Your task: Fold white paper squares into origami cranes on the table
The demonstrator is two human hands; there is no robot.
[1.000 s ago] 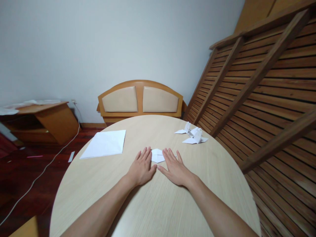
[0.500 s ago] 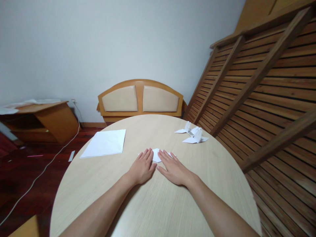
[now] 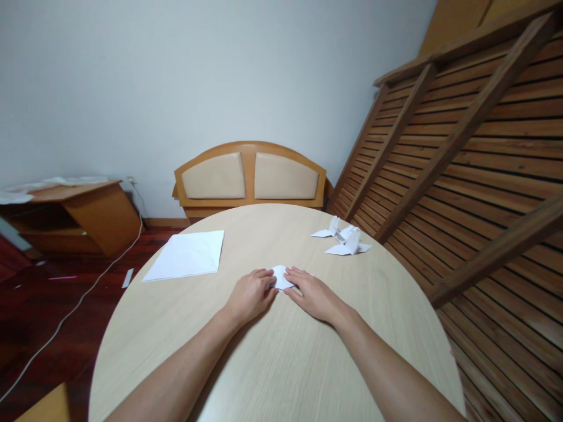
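A small piece of folded white paper (image 3: 280,277) lies on the round wooden table (image 3: 281,363), between my two hands. My left hand (image 3: 251,295) has its fingers bent and closed on the paper's left end, with the thumb at the near edge. On the opposite end, my right hand (image 3: 313,295) grips the paper between thumb and fingers. Both ends of the paper are hidden under the fingers; only its middle shows.
White sheets of paper (image 3: 187,256) lie stacked at the table's left. Folded white paper figures (image 3: 349,240) stand at the right rear. Beyond are a headboard (image 3: 250,170), a slatted wooden frame (image 3: 461,146) leaning at the right, and a low cabinet (image 3: 101,217) at the left.
Both hands lay flat with fingers stretched out over the folded paper. Now their fingers are drawn in and bent, with the thumbs at the paper's edge.
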